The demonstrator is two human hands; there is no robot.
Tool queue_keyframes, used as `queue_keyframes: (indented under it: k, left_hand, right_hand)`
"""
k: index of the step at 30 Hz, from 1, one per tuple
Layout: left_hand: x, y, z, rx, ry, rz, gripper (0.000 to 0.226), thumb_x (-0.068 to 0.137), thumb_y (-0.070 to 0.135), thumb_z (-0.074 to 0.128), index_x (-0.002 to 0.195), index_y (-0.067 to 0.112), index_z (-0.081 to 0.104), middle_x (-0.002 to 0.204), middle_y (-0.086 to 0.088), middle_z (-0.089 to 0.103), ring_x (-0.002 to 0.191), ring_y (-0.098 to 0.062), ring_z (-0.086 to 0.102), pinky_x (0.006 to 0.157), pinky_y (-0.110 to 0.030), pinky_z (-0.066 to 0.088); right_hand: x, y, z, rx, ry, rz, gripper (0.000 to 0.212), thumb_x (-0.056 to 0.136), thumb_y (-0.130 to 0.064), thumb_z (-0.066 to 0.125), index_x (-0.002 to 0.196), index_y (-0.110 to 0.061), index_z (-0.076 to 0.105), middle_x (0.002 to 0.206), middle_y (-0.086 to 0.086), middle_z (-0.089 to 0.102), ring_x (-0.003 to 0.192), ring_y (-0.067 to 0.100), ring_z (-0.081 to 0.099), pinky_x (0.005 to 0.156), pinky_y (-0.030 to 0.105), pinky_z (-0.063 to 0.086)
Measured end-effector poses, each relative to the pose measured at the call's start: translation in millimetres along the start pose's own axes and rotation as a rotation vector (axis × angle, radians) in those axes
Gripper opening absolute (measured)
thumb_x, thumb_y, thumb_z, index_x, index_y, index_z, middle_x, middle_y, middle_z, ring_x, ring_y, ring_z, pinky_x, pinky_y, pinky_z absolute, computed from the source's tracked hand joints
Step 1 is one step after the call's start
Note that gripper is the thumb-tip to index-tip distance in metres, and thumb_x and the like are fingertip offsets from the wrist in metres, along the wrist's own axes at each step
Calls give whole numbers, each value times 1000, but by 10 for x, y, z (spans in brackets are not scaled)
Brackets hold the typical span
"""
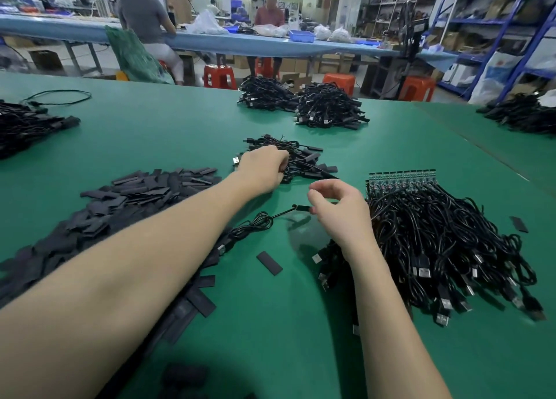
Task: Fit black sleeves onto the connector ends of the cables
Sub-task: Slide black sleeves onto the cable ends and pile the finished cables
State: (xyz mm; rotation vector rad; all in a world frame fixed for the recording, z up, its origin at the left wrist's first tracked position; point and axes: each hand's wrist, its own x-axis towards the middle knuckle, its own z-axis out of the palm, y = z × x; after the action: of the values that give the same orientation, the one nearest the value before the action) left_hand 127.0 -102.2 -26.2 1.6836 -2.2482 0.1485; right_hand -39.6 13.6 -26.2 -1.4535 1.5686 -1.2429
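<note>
Green matte worktop [150,133]. Flat black sleeves [126,200] are heaped on your left. Your left hand [262,169] curls its grip into the small pile of sleeved cables [298,160], likely dropping one off. Your right hand [340,209] has loosely curled fingers; whether they pinch the sleeved end [302,208] can't be told. Bare cables [436,233] with circuit-board ends lie right; next, pick one and a sleeve.

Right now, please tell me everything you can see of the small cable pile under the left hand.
The small pile is a loose heap of thin black cables, several ends already in flat black sleeves, one bare metal plug at its left edge. It lies on the green table, beyond the loose sleeves. The left hand grips into its left side.
</note>
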Motion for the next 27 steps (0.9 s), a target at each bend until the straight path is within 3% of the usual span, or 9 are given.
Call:
queue_keyframes:
  k: [3, 5, 8, 11, 15, 19, 22, 24, 27]
  left_hand:
    - [-318, 48, -49, -301, -22, -127, 6, 90, 30, 68, 92, 25, 66, 96, 6, 66, 94, -16, 61, 80, -29, 48]
    - [-593, 56, -61, -444, -93, -170, 8, 89, 32, 71, 88, 24, 67, 89, 7, 69, 85, -11, 64, 79, -24, 49]
    - [-953, 83, -34, -522, -64, -205, 7, 87, 29, 73, 84, 24, 69, 84, 8, 71, 77, -8, 63, 76, -20, 47]
    - [-1120, 128, -42, -545, -59, -192, 7, 88, 32, 72, 82, 29, 70, 86, 11, 71, 75, 0, 60, 75, -19, 45]
    - [-1159, 183, -127, -639, -68, -237, 13, 89, 39, 70, 81, 29, 72, 82, 14, 71, 72, 10, 60, 65, -4, 40]
    - [-1128, 271, -149, -843, 18, -381, 17, 89, 45, 68, 83, 29, 68, 76, 11, 70, 57, -1, 63, 61, -20, 50]
    - [-1116, 328, -120, -862, 121, -364, 13, 91, 42, 67, 84, 31, 67, 78, 17, 68, 69, 9, 58, 67, -10, 44]
    - [-1105, 353, -110, -1091, 96, -395, 12, 94, 38, 67, 92, 27, 71, 84, 13, 72, 76, 1, 63, 73, -15, 50]
    - [-1109, 361, -109, -1365, 5, -479, 13, 95, 24, 69, 101, 14, 73, 82, 7, 71, 68, -8, 62, 63, -19, 51]
  right_hand:
    - [-5, 1, 55, -278, -63, 5, 21, 94, -20, 56, 110, -26, 68, 83, -10, 67, 83, 17, 63, 76, 26, 43]
    - [-28, -14, 89, -418, -149, 18, 32, 95, -22, 51, 124, -30, 61, 93, -2, 69, 89, 21, 63, 80, 30, 49]
    - [-74, -21, 144, -641, -225, 8, 43, 95, -26, 48, 136, -36, 53, 117, 2, 70, 110, 28, 62, 89, 34, 51]
    - [-114, -18, 198, -748, -196, 12, 38, 93, -29, 51, 130, -35, 59, 124, -1, 69, 118, 27, 61, 89, 33, 46]
    - [-108, -23, 190, -507, -66, 13, 21, 91, -35, 57, 105, -33, 72, 108, -11, 73, 106, 19, 65, 85, 29, 46]
    - [-77, -56, 117, -152, -13, -37, 15, 92, -29, 63, 93, -28, 79, 90, -15, 75, 84, 9, 68, 88, 30, 53]
    - [-66, -83, 85, 36, -24, -36, 14, 93, -26, 67, 88, -27, 79, 86, -12, 77, 63, 1, 60, 69, 22, 51]
    - [-84, -98, 83, 100, -75, -25, 13, 94, -25, 67, 88, -24, 79, 86, -10, 78, 53, -1, 55, 54, 14, 45]
    - [-120, -101, 83, 80, -129, -23, 13, 95, -24, 67, 90, -24, 78, 87, -7, 78, 50, 3, 56, 53, 13, 44]
